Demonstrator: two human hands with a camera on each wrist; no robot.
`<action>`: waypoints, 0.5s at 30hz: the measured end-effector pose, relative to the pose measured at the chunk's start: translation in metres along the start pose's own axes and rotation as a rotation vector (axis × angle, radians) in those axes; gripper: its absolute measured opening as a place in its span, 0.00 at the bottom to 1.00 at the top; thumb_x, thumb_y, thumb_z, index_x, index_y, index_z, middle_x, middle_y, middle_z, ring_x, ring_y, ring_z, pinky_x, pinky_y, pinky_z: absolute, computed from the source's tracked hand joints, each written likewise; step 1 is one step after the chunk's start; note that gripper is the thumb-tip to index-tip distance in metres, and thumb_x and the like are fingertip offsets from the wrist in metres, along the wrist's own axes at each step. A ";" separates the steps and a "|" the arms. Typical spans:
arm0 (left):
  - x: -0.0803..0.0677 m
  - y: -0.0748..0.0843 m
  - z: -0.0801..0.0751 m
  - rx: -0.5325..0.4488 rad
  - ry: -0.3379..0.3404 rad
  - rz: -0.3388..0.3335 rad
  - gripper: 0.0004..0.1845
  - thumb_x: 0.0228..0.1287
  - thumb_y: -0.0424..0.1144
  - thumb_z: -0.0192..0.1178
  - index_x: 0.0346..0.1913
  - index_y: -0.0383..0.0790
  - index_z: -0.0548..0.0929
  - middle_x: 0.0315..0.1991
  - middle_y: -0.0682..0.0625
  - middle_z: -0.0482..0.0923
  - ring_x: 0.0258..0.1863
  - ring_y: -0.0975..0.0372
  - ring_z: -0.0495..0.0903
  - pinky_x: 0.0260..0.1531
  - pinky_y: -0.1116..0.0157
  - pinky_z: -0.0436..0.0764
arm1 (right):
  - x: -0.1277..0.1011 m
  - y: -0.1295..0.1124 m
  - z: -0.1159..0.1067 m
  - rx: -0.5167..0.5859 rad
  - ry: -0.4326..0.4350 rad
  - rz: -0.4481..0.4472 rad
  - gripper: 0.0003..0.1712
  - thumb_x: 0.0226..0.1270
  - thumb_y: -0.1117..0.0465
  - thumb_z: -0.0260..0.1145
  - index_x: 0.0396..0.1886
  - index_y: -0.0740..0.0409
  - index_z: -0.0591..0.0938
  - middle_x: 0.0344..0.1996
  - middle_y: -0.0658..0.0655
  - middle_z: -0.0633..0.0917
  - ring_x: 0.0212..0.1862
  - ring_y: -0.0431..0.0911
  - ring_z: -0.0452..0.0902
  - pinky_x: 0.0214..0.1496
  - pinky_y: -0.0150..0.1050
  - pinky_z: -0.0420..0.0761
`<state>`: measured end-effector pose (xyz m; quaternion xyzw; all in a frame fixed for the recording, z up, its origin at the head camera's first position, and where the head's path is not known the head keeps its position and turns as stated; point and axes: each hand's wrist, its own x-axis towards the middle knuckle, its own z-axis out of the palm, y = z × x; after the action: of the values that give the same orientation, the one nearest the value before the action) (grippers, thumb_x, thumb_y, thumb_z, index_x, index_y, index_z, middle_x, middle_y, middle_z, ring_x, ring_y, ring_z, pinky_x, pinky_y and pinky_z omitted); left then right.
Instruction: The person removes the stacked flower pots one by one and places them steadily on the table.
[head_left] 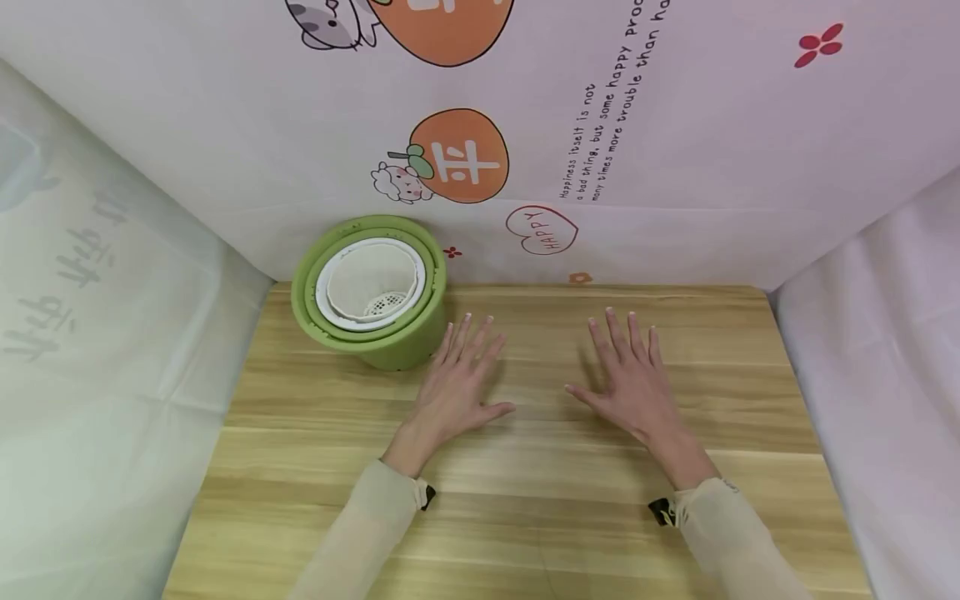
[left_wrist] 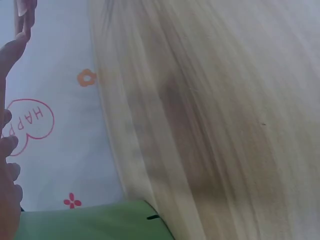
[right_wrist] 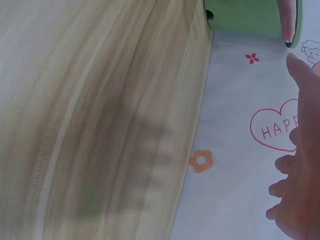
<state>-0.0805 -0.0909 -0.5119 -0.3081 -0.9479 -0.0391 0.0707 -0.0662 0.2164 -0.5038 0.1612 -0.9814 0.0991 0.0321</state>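
In the head view my left hand (head_left: 456,387) is spread palm down above the wooden table, fingers straight and holding nothing. Its fingertips are close to the right side of a stack of nested round pots: green ones (head_left: 401,337) outside, with a white pot (head_left: 367,279) inside that has a perforated bottom. To the right, my right hand (head_left: 633,383) is also spread with straight fingers and holds nothing. Part of the left hand (left_wrist: 10,170) edges into the left wrist view, above a green pot rim (left_wrist: 95,222). The right wrist view shows the right hand (right_wrist: 300,185) at its right edge.
The wooden table (head_left: 540,500) lies under both hands. A printed white cloth (head_left: 675,150) hangs behind it, and white cloth sheets rise on the left (head_left: 112,375) and right (head_left: 885,350). The nested pots stand at the table's back left corner.
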 end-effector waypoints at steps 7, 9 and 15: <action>0.004 0.006 -0.012 -0.028 0.031 0.033 0.60 0.53 0.80 0.51 0.81 0.51 0.45 0.81 0.46 0.28 0.78 0.45 0.32 0.76 0.47 0.38 | 0.001 -0.001 -0.006 0.010 0.019 -0.018 0.64 0.58 0.23 0.58 0.82 0.50 0.43 0.80 0.59 0.43 0.78 0.59 0.29 0.77 0.59 0.31; 0.004 0.005 -0.016 -0.018 0.036 0.040 0.60 0.54 0.80 0.51 0.81 0.51 0.43 0.81 0.45 0.28 0.78 0.45 0.31 0.76 0.47 0.37 | 0.002 -0.002 -0.007 0.009 0.026 -0.024 0.64 0.58 0.23 0.59 0.82 0.50 0.43 0.80 0.59 0.43 0.78 0.59 0.31 0.77 0.60 0.33; 0.005 0.000 -0.032 0.021 0.071 0.053 0.61 0.53 0.78 0.55 0.81 0.50 0.41 0.80 0.43 0.30 0.78 0.44 0.32 0.75 0.44 0.43 | 0.005 -0.003 -0.007 0.015 0.037 -0.039 0.64 0.57 0.24 0.60 0.82 0.51 0.45 0.80 0.58 0.42 0.79 0.57 0.29 0.77 0.61 0.37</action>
<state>-0.0812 -0.0919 -0.4792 -0.3305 -0.9367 -0.0384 0.1087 -0.0691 0.2132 -0.4954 0.1786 -0.9766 0.1086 0.0507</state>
